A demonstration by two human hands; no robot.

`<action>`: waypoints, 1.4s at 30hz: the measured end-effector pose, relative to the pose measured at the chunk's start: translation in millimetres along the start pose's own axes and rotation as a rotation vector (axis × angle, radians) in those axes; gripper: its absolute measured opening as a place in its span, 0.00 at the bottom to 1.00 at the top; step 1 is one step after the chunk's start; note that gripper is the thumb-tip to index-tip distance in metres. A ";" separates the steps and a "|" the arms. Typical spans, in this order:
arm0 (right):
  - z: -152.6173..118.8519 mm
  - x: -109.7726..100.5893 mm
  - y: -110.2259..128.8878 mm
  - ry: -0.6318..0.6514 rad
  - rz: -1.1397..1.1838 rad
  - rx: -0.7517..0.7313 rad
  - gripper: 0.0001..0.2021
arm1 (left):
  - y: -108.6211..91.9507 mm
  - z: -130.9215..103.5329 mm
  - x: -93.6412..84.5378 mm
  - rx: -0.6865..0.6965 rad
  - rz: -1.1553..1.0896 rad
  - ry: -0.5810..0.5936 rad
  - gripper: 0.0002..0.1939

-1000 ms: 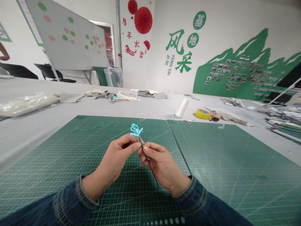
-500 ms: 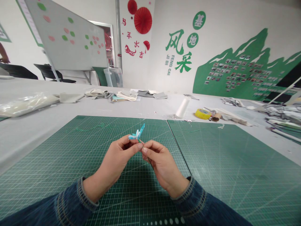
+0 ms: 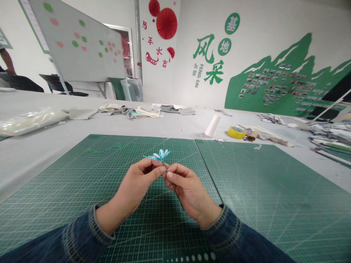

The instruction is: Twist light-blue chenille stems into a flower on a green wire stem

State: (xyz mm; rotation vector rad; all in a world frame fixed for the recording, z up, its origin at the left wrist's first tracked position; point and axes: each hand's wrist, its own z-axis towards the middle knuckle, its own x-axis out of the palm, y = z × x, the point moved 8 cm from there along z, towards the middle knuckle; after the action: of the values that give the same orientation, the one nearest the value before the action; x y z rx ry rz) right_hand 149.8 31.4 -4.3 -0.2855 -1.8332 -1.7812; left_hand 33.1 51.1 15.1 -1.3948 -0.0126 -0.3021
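Observation:
A small artificial flower (image 3: 159,155) with blue and white petals is held upright over the green cutting mat (image 3: 82,182). Its thin stem is green near the petals and dark lower down. My left hand (image 3: 139,184) pinches the stem just below the petals between thumb and fingers. Close beside it, my right hand (image 3: 189,188) is closed on the same stem a little lower. The dark lower end of the stem pokes out beneath the right fingers. Part of the stem is hidden behind the fingertips.
A second cutting mat (image 3: 274,182) adjoins on the right. Behind stand a white thread cone (image 3: 212,125) and a yellow tape roll (image 3: 236,132). Folded fabric pieces (image 3: 148,111) lie along the table's back, a plastic-wrapped bundle (image 3: 33,122) at left. A person's arm (image 3: 7,62) shows far left.
The flower has turned about its stem, so its petals now spread differently and lean further left. My hands stay almost in place. The arm at far left shows more.

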 end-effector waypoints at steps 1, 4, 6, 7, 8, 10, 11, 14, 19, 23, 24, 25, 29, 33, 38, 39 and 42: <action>-0.1 -0.8 0.7 -0.008 -0.012 -0.010 0.06 | 1.0 0.5 -1.4 -0.004 0.003 -0.019 0.04; -0.4 -3.8 2.8 -0.045 -0.063 -0.044 0.05 | 3.9 2.0 -6.2 -0.005 0.019 -0.066 0.05; -0.6 -5.9 4.4 -0.075 -0.103 -0.071 0.05 | 5.6 2.4 -8.2 -0.006 0.029 -0.080 0.06; -0.6 -6.7 5.2 -0.087 -0.122 -0.086 0.05 | 6.4 2.4 -8.8 -0.009 0.032 -0.085 0.06; -0.7 -7.2 6.0 -0.098 -0.140 -0.098 0.05 | 6.9 2.2 -9.4 -0.012 0.030 -0.089 0.07; -0.7 -7.4 6.7 -0.110 -0.162 -0.110 0.05 | 6.7 1.7 -9.3 -0.013 0.025 -0.082 0.06; -0.6 -6.8 6.3 -0.107 -0.159 -0.105 0.05 | 6.0 1.5 -8.2 -0.008 0.022 -0.066 0.06; -0.5 -2.4 2.4 -0.064 -0.092 -0.048 0.05 | 3.2 1.2 -3.2 0.008 -0.001 0.008 0.04; -1.1 3.9 -3.1 0.011 0.005 0.048 0.07 | 1.5 1.4 1.6 -0.001 -0.052 0.059 0.04; -0.2 2.0 -1.0 0.018 0.010 0.015 0.06 | 0.9 1.2 1.7 0.013 -0.023 0.047 0.04; 0.1 1.2 -0.6 0.014 0.009 0.006 0.06 | 1.0 1.1 0.9 0.017 -0.012 0.037 0.03; 0.3 0.3 -0.2 0.007 0.004 -0.002 0.06 | 1.2 1.0 0.1 0.019 -0.001 0.026 0.03; 0.5 -2.6 2.0 -0.040 -0.046 -0.040 0.06 | 1.4 0.8 -1.2 0.028 0.042 0.007 0.03; -0.6 -5.0 3.6 -0.095 -0.106 -0.071 0.06 | 2.2 0.5 -0.9 0.023 0.056 -0.009 0.04; -2.5 -6.3 6.8 -0.127 -0.171 -0.129 0.06 | 1.7 -0.1 0.4 -0.006 0.023 -0.011 0.04; -2.3 -5.7 5.9 -0.117 -0.159 -0.119 0.06 | 1.6 -0.1 1.3 -0.013 0.003 0.002 0.04; -1.0 -1.5 0.3 -0.051 -0.068 -0.040 0.06 | 2.5 0.2 2.4 -0.028 -0.036 0.032 0.04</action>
State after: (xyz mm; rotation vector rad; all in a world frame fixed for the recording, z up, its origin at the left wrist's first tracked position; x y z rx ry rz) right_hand 151.4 30.8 -4.9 -0.2897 -1.8639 -1.8746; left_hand 36.0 51.2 13.1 -1.4186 -0.0073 -0.3559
